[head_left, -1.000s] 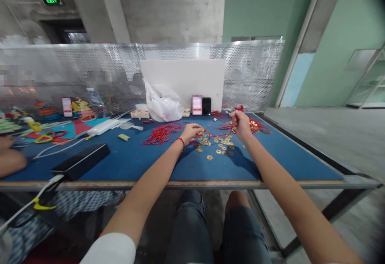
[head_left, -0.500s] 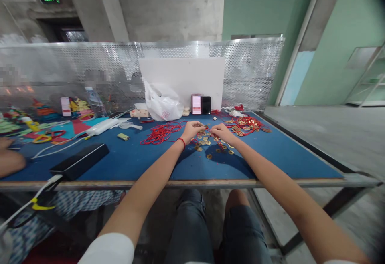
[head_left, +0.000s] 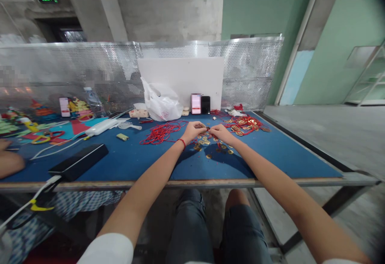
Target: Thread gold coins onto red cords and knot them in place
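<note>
Over the blue table mat (head_left: 264, 156), my left hand (head_left: 193, 132), with a red cord bracelet (head_left: 181, 142) at its wrist, is pinched on a small coin threaded with red cord (head_left: 207, 129). My right hand (head_left: 221, 133) pinches the red cord at the coin's right side, fingertips nearly touching those of my left hand. Below both hands lie several loose gold-coloured coins (head_left: 208, 156). A loose bundle of red cord (head_left: 159, 133) rests left of my left hand. Beyond my right hand is a pile of coins with red cords (head_left: 251, 124).
At the back stand a white plastic bag (head_left: 164, 103) and two phones (head_left: 196, 103). On the left are a black box (head_left: 80, 162), a white power strip (head_left: 104, 126), scissors (head_left: 41, 139) and a lighter (head_left: 122, 136). A co-worker's arm (head_left: 11, 164) rests at the far left edge.
My two hands have come slightly closer together, and the fingertips of my right hand have moved a little left toward the coin.
</note>
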A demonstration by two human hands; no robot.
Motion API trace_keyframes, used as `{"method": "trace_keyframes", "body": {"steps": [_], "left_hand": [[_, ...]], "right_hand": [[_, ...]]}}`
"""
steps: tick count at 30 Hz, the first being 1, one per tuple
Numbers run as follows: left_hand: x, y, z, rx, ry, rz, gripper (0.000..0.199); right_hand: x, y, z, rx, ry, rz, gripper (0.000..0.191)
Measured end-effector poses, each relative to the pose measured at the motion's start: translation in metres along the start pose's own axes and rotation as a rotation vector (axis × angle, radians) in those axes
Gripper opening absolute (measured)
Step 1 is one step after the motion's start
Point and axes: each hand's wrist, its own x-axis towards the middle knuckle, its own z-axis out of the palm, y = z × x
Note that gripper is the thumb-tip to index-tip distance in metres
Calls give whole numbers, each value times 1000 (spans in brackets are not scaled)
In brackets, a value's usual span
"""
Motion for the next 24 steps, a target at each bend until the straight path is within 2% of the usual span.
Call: {"method": "trace_keyframes", "body": {"steps": [7, 11, 13, 16, 20, 24], "left_hand": [[-2, 5, 0, 109, -29, 86, 18], [-2, 9, 1, 64, -39, 121, 19], [-3, 11, 2, 58, -51, 124, 20], [-5, 13, 3, 57, -67, 112, 20], [-8, 14, 3, 75, -72, 93, 18], [-9, 15, 3, 77, -91, 76, 19]], "right_hand": [[1, 4, -1, -132, 26, -28, 36], [1, 4, -3, -124, 248, -58, 29], [1, 2, -4, -33, 286, -98, 24], [1, -2, -4, 161, 152, -105, 19], [0, -4, -3, 447, 3, 18, 19], [-2, -5, -4, 549, -79, 121, 22]]}}
